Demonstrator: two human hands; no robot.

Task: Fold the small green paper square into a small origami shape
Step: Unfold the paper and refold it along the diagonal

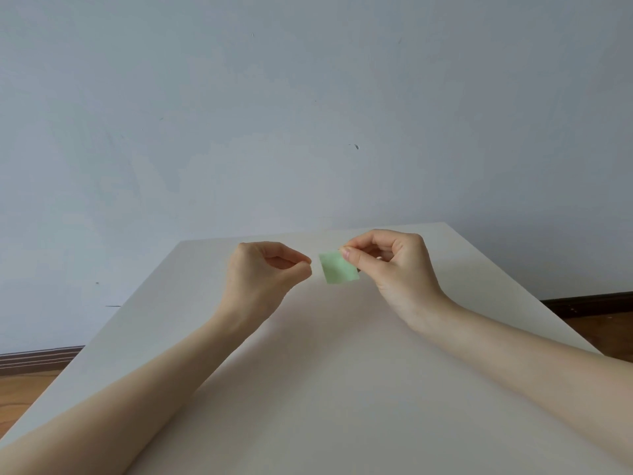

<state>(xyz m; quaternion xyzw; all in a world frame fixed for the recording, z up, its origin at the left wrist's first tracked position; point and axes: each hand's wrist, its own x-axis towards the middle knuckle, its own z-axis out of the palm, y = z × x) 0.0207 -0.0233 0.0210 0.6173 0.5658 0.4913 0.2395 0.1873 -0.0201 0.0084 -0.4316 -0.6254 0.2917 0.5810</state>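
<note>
A small pale green paper square [337,269] hangs in the air above the white table [308,371], near its far end. My right hand [394,265] pinches the paper's upper right corner between thumb and forefinger. My left hand [263,269] hovers just left of the paper, a small gap apart from it. Its fingers are curled, thumb and forefinger tips close together, and they hold nothing.
A pale wall stands right behind the table's far edge. Wooden floor [27,389] and a dark skirting board [589,299] show on both sides of the table.
</note>
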